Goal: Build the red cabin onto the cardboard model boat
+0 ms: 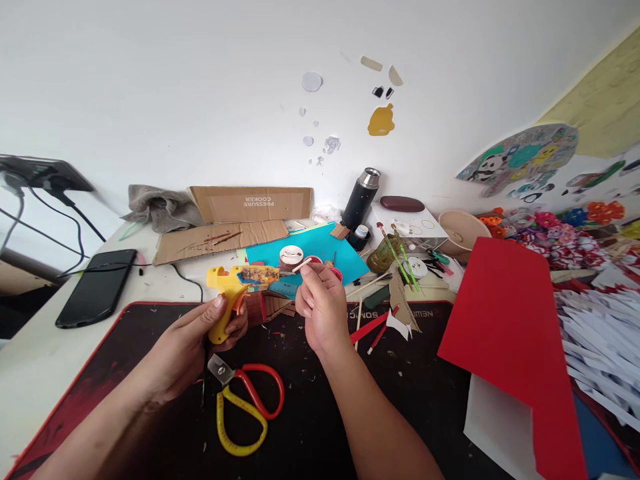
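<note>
My left hand (pixel 200 333) is wrapped round the handle of a yellow hot glue gun (pixel 225 283), its nozzle pointing right. Smears of dark residue cover the gun's front end. Between thumb and finger, my right hand (pixel 323 303) pinches a short pale wooden stick (pixel 301 265) close to the nozzle tip; I cannot tell whether they touch. Below the glue gun lie scissors (pixel 250 407) with one red and one yellow handle loop. A reddish-brown piece with a ridged side (pixel 270 307) rests behind my hands, partly hidden.
A black phone (pixel 96 288) lies at left, beside cables. Cardboard pieces (pixel 250 203), a turquoise sheet (pixel 320 247) and a black thermos (pixel 361 198) stand or lie along the back. On the right are red card (pixel 500 320) and piled white paper strips (pixel 600 333). A dark mat (pixel 300 440) spans the front.
</note>
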A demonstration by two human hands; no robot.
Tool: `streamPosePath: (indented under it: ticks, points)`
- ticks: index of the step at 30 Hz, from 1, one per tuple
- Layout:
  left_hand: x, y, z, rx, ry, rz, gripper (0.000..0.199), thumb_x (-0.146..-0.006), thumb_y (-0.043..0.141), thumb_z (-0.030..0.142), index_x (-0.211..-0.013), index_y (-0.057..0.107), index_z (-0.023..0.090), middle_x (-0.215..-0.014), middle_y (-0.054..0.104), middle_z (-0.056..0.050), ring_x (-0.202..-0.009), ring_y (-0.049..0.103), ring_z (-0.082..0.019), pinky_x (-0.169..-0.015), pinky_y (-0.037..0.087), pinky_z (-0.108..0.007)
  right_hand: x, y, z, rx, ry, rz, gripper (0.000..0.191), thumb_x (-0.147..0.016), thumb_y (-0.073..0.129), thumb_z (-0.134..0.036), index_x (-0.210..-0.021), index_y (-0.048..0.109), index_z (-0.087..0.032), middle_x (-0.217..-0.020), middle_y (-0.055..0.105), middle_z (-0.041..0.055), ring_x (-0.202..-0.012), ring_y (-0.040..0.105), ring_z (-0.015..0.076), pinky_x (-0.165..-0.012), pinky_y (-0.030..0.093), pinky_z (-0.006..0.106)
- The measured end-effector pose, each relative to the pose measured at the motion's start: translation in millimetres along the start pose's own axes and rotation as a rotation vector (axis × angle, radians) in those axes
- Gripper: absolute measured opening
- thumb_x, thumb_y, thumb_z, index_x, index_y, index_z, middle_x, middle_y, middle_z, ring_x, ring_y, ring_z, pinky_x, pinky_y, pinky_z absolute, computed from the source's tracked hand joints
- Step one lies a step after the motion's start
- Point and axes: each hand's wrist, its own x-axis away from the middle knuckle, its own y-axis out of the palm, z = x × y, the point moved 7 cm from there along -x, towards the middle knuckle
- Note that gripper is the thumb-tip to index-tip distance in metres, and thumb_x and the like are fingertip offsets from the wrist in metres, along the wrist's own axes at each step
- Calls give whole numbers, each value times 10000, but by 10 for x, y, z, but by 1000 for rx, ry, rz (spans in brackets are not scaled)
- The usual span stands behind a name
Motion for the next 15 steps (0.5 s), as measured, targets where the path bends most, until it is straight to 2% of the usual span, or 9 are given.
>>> streamPosePath:
  ticks: [9,12,15]
  points:
    - [2,-42,-12,71,-38,36,476,-778,907,598,-984,716,214,-723,536,-9,-684,432,-189,-553,389,-277,-1,-4,2,0,0,-7,404,-768,950,-479,-866,668,-207,-494,378,-144,-410,255,48,-400,178,203]
    - [9,-58,-15,69,-43,50,465,-758,926,574,-973,717,218,-730,538,-8,-694,440,-188,-562,409,-273,1,-4,3,0,-2,-9,405,-772,949,-480,-865,665,-208,-495,376,-144,-412,253,49,-401,180,202]
    - [12,-62,-15,57,-45,51,487,-776,896,644,-890,705,211,-733,527,-13,-701,443,-186,-571,425,-269,1,-5,5,-5,-3,-8,399,-771,948,-471,-861,665,-205,-492,377,-145,-413,250,48,-400,179,201]
